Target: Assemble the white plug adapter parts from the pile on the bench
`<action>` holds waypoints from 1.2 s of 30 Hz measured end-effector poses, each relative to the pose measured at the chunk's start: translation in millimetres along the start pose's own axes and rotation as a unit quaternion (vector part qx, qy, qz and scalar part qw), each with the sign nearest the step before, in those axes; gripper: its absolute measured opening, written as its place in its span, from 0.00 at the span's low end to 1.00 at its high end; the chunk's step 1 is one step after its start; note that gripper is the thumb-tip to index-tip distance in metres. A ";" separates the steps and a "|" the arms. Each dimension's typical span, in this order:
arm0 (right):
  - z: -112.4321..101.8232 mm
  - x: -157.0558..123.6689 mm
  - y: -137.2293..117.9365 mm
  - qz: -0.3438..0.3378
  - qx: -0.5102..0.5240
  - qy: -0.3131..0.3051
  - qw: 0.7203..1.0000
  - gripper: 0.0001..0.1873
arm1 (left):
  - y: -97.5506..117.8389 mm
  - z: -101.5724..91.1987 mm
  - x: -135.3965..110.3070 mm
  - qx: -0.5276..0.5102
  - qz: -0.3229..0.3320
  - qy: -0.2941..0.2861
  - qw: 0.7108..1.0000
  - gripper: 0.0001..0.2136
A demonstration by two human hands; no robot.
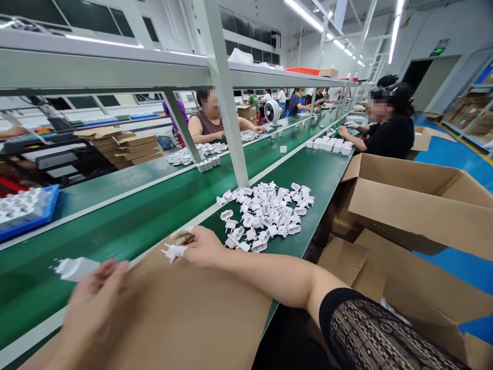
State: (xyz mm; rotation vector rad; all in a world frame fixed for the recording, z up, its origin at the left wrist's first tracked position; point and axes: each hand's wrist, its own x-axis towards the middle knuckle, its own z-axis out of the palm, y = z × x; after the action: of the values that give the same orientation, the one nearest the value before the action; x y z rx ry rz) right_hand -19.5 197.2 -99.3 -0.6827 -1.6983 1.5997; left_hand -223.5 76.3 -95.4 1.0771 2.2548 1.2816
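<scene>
Hands [202, 245] at white plugs [173, 252] | blue tray [36, 218]: white parts [19, 205]

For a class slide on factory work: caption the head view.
Right hand pinches a white plastic plug part over cardboard, beside a pile of similar parts on a green conveyor.

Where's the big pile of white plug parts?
In the head view, the pile of white plastic plug parts lies on the green conveyor belt, just ahead of the right hand, with open cardboard boxes to its right.
</scene>
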 end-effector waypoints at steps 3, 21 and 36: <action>9.4 -10.5 2.7 -0.026 0.014 0.020 0.999 0.22 | 12.3 23.5 -36.0 -0.166 -0.042 -0.135 0.976 0.33; 11.5 -13.8 4.2 0.069 0.103 -0.015 0.992 0.19 | 16.5 36.7 -50.5 -0.311 -0.027 -0.098 0.945 0.35; 14.7 -19.4 -1.7 0.067 0.100 -0.035 0.992 0.21 | 13.4 30.6 -55.2 -0.152 0.115 -0.161 0.968 0.20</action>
State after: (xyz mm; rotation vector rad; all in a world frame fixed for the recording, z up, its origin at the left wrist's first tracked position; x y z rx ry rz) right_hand -18.8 172.8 -100.1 -0.6576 -1.5408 1.8771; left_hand -162.7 57.1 -105.0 1.3437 1.6733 1.3702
